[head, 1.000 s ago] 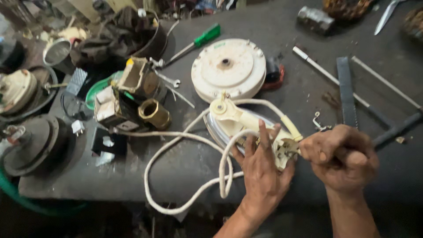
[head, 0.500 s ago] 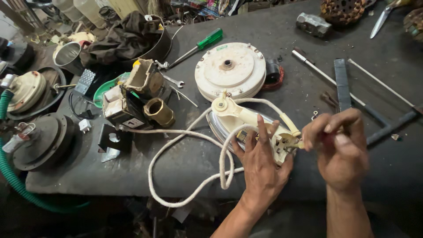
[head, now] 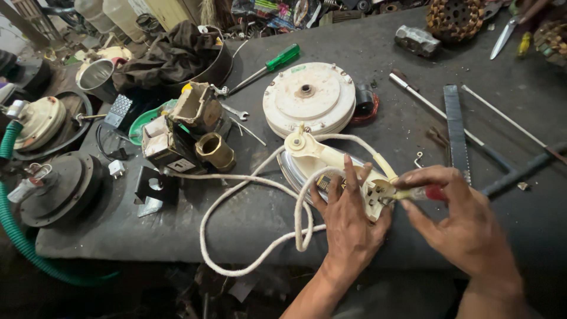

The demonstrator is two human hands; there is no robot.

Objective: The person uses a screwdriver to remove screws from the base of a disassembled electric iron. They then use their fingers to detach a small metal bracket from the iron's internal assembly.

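Your right hand [head: 466,221] is coming in from the lower right, fingers curled shut around a small screwdriver with a red handle and yellow collar [head: 420,193], and you are pointing its tip into the rear end of a cream-coloured plastic clothes iron with a metal soleplate [head: 331,162]. Your left hand [head: 348,221] is reaching up from the bottom edge, palm down, fingers spread and pressing over the back of the iron's handle, steadying it rather than closing fully around it. The iron is lying on the dark grey tabletop [head: 248,218], near its front edge, nose pointing away from you. Its white braided cord [head: 236,189] is looping across the tabletop to your left and hanging over the edge. Just beyond the iron's nose a round cream motor housing [head: 309,99] is resting. Further left a brass cylindrical fitting [head: 215,152] is standing beside a cluttered pile of parts, and a green-handled screwdriver [head: 266,67] is lying behind it.
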